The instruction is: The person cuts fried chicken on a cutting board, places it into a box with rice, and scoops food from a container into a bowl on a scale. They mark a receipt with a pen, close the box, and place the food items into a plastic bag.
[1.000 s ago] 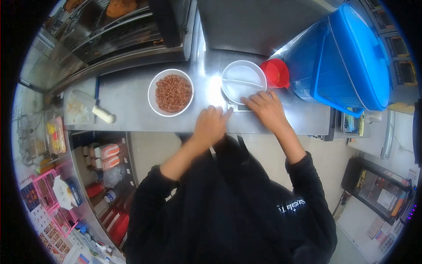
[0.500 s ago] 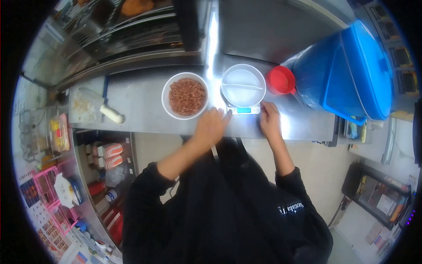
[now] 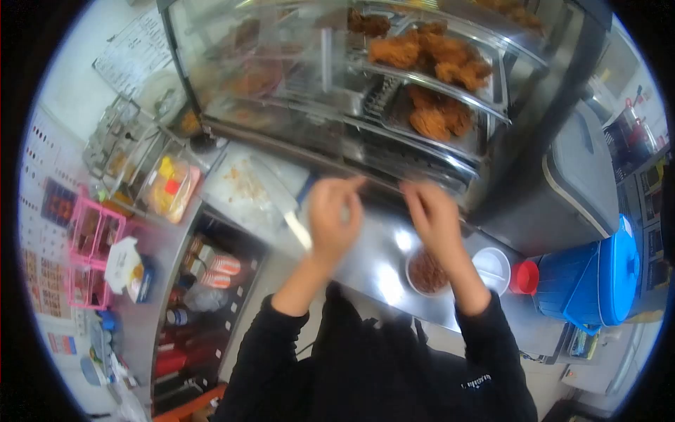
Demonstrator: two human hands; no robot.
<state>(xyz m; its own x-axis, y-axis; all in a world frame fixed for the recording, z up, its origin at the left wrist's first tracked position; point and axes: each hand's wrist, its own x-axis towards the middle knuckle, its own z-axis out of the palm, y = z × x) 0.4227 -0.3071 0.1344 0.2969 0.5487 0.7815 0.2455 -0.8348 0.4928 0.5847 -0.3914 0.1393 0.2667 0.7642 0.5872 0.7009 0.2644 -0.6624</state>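
Observation:
My left hand (image 3: 335, 216) is raised over the counter, loosely curved with a gap between thumb and fingers, and nothing shows in it. Level with it, my right hand (image 3: 432, 214) has its fingers stretched toward the lower edge of a glass display case (image 3: 274, 112). Its fingertips are blurred, and no object is visible in them. Close to my left wrist lies a knife (image 3: 298, 226) with a pale handle, its blade over a white cutting board (image 3: 235, 186). Under my right forearm, a white bowl of reddish-brown bits (image 3: 427, 273) is partly hidden.
Fried chicken pieces (image 3: 415, 53) sit on trays inside the case. To the right stand a white round container (image 3: 491, 266), a red cup (image 3: 524, 277) and a blue lidded cooler (image 3: 583, 278). Shelves with striped cartons (image 3: 221, 266) are below the counter at left.
My view has swung left and up to the display case. Both hands have left the small digital scale and bowl area and moved left, up toward the case.

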